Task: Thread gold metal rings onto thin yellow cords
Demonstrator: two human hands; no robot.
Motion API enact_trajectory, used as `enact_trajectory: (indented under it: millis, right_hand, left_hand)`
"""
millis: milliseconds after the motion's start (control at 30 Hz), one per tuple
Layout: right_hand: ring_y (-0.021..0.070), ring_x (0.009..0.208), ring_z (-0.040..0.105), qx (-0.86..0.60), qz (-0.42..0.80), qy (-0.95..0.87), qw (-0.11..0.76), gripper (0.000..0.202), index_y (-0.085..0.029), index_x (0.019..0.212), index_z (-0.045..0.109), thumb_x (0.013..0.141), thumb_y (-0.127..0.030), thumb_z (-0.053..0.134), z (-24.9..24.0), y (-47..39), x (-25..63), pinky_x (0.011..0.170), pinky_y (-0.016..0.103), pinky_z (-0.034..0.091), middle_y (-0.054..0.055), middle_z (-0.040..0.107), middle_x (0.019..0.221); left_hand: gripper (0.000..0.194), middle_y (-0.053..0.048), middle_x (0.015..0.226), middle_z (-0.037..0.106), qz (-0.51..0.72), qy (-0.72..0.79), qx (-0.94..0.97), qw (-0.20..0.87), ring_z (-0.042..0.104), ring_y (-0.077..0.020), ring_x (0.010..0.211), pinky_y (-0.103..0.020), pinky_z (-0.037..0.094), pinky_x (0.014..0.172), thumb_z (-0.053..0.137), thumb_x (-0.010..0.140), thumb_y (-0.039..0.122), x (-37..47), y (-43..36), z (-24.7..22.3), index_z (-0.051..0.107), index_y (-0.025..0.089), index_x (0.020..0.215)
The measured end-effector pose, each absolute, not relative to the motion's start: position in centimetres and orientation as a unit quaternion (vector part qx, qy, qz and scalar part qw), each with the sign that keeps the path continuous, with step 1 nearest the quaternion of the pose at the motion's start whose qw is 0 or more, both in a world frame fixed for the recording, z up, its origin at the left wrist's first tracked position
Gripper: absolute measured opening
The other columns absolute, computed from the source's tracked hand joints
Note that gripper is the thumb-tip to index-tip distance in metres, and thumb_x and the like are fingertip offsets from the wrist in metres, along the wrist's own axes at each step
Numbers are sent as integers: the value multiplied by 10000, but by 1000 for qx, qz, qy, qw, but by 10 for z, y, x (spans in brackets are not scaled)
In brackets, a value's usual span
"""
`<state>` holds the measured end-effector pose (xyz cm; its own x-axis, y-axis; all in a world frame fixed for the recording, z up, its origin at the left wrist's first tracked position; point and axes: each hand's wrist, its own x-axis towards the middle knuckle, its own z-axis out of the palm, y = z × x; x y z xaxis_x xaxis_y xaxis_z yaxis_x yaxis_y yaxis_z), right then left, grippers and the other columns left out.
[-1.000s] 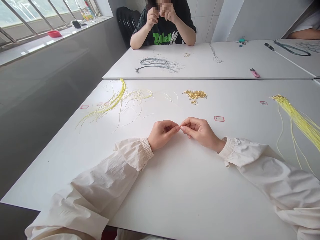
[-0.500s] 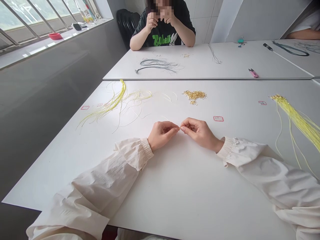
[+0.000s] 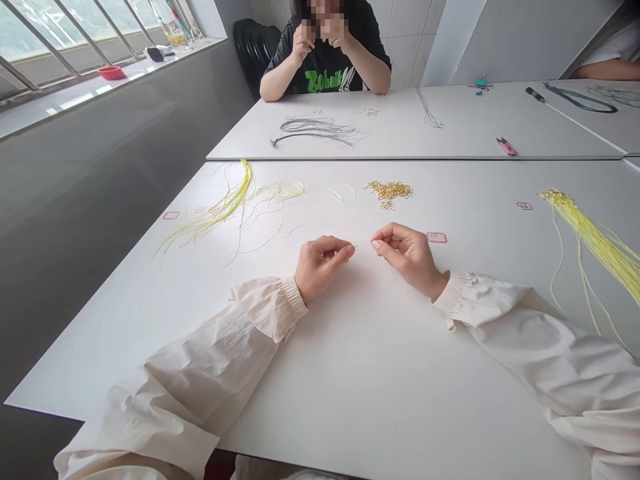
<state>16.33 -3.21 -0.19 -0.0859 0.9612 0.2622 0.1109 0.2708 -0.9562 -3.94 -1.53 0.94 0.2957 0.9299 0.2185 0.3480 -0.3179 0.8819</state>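
My left hand (image 3: 323,265) is closed in a pinch near the middle of the white table (image 3: 350,387). A tiny gold-coloured piece shows at its fingertips, too small to make out its kind. A short gap to the right, my right hand (image 3: 407,257) also has thumb and forefinger pinched together; whatever they hold, if anything, is too small to see. Beyond both hands lies a heap of small gold metal pieces (image 3: 390,191). Loose yellow cords (image 3: 243,193) spread to the left. On the right is a thick bundle of yellow cords (image 3: 595,233) with gold bits at its end.
Across the table a person (image 3: 327,60) sits with both hands raised. Grey cords (image 3: 315,130) and pink thread snips (image 3: 507,147) lie on the far table. A red dish (image 3: 111,73) stands on the windowsill. Small red-outlined marks (image 3: 437,237) dot the near tabletop.
My hands, fingertips together half a second ago, have come apart. The right hand has moved up and slightly right, the left a little left and up.
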Motion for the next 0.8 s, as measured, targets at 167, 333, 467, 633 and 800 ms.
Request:
enact_trajectory:
  millis: [167, 333, 467, 633, 800]
  right_hand:
    - [95, 508, 467, -410, 534, -500, 545, 163, -197, 905, 616, 896, -358, 588, 4, -23, 172, 534, 266, 406, 14, 623, 750]
    - [200, 891, 660, -276, 765, -471, 341, 459, -242, 1239, 581, 984, -562, 373, 19, -36, 157, 796, 348, 523, 76, 690, 1019]
    - [217, 1115, 626, -243, 823, -436, 270, 493, -219, 1169, 649, 993, -559, 337, 29, -53, 143, 981, 383, 499, 92, 656, 1209]
    - [225, 1245, 569, -294, 730, -432, 441, 370, -233, 1153, 659, 970, -456, 428, 33, -32, 164, 1020, 389, 489, 66, 635, 1301]
    - [180, 1110, 631, -392, 588, -371, 602, 207, -249, 1020, 679, 884, -383, 599, 16, 24, 229, 873, 318, 552, 29, 675, 1226]
  left_hand:
    - [254, -34, 692, 697, 417, 452, 723, 315, 525, -216, 852, -346, 450, 808, 637, 873, 416, -38, -20, 14, 739, 234, 727]
    - [177, -24, 621, 643, 459, 353, 758, 299, 553, -204, 792, -370, 463, 827, 609, 915, 316, -24, -47, 28, 748, 243, 834]
    - [125, -44, 748, 699, 461, 252, 772, 356, 600, -186, 742, -368, 497, 766, 625, 898, 231, -9, -77, 44, 741, 222, 853]
    - [162, -54, 729, 682, 385, 288, 693, 537, 615, -181, 671, -354, 518, 651, 625, 904, 250, -23, -108, 72, 704, 212, 768]
    - [220, -41, 652, 624, 440, 388, 630, 509, 566, -179, 624, -361, 466, 554, 623, 908, 293, -83, -118, 98, 712, 247, 712]
